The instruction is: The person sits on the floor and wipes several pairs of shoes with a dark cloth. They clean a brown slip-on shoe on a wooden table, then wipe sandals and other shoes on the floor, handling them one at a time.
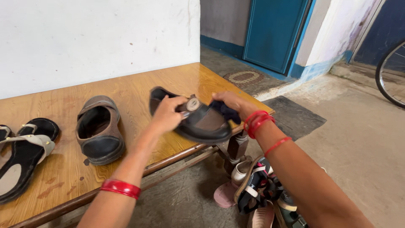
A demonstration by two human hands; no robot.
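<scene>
A black and brown slip-on shoe with a round metal ornament lies tilted at the front right of the wooden table. My left hand grips its middle from the left. My right hand presses a dark cloth against the shoe's upper from the right. Red bangles sit on both wrists. The matching shoe rests flat on the table to the left.
A black and cream sandal lies at the table's left end. A pile of sandals is on the concrete floor below the table's corner. A blue door, a doormat and a bicycle wheel are beyond.
</scene>
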